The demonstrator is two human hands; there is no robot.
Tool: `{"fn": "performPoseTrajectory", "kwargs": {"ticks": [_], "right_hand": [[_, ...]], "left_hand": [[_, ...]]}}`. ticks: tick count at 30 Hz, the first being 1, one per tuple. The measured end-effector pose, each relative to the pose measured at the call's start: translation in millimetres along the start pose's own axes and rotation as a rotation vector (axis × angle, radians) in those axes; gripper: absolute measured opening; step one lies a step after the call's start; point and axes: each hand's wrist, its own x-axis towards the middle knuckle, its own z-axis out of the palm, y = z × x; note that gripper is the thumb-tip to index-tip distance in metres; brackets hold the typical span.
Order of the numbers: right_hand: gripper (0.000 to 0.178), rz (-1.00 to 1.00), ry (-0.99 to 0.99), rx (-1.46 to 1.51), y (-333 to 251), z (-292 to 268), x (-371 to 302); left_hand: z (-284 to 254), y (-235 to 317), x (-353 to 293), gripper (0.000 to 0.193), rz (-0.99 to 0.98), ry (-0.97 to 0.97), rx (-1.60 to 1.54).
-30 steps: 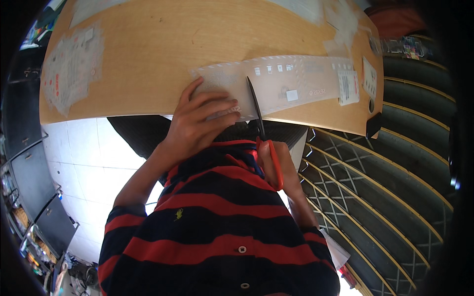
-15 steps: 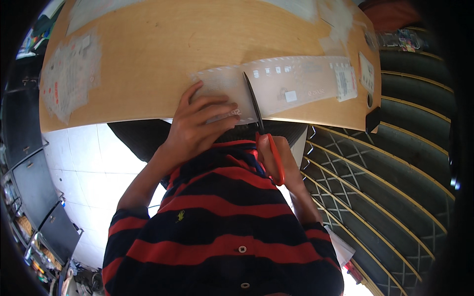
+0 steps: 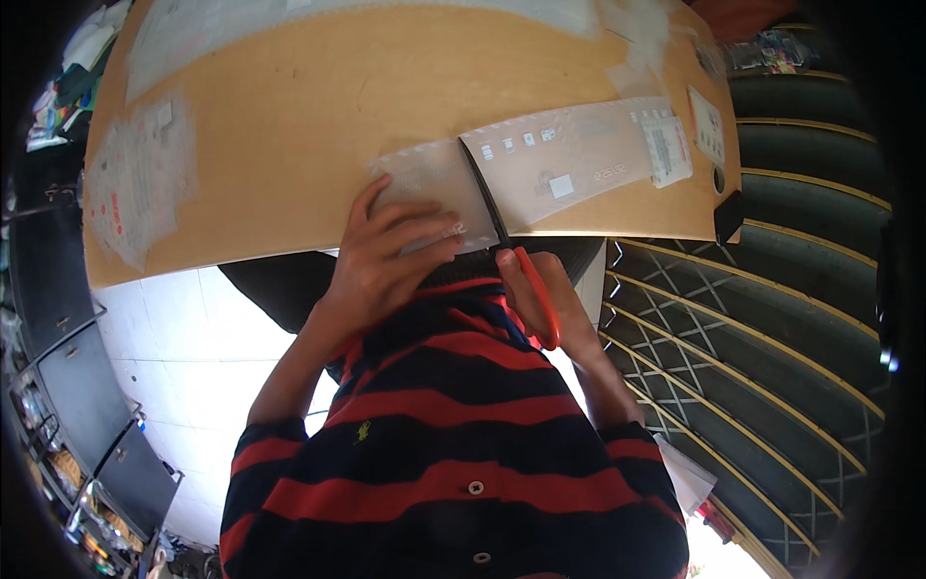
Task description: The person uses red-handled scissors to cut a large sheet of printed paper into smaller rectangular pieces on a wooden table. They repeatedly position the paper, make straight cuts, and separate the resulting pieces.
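A long strip of translucent whitish plastic packaging point(image 3: 603, 145) lies along the near edge of the tabletop, with small printed marks on it. My left hand point(image 3: 391, 232) rests flat on its left part point(image 3: 424, 169), fingers spread. My right hand point(image 3: 550, 289) grips scissors by the red handle point(image 3: 538, 294). Their dark blades point(image 3: 482, 188) cross the strip from the near edge to the far edge, looking nearly closed. Along the blades the left and right parts of the strip sit slightly offset. The lower blade is mostly hidden.
The brown tabletop point(image 3: 289, 116) carries patches of clear tape and stuck labels point(image 3: 145, 183). A dark folding metal gate point(image 3: 772, 280) with yellowish bars stands to the right. Black cabinets point(image 3: 72, 386) line the left, above white floor tiles point(image 3: 183, 338).
The scissors' blades have tilted a little to the left at the tip, and the strip's two parts now look parted along them. My left hand stays on the strip. The whole view has shifted slightly.
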Motion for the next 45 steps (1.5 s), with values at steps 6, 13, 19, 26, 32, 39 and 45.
{"fn": "performPoseTrajectory", "kwargs": {"ticks": [6, 13, 19, 26, 32, 39, 45], "right_hand": [[0.066, -0.041, 0.016, 0.034, -6, -5, 4], [0.061, 0.048, -0.003, -0.019, -20, -3, 12], [0.061, -0.256, -0.096, 0.134, 18, 8, -4], [0.044, -0.300, -0.128, 0.156, 36, 1, -24], [0.067, -0.331, 0.016, 0.313, 64, -15, -46], [0.082, -0.181, 0.159, 0.425, 94, -22, -76], [0.080, -0.080, 0.139, 0.502, 115, -30, -96]], "left_hand": [[0, -1, 1, 0.021, 0.022, -0.023, -0.009], [-11, 3, -7, 0.022, -0.053, 0.034, -0.054], [-94, -23, -6, 0.016, -0.719, 0.831, 0.122], [-199, -113, -21, 0.028, -0.749, 0.696, 0.647], [-126, -73, 15, 0.039, -0.348, 0.600, 0.679], [39, 35, 71, 0.058, 0.040, -0.337, 0.102], [52, 22, 48, 0.047, 0.074, -0.360, 0.257]]}}
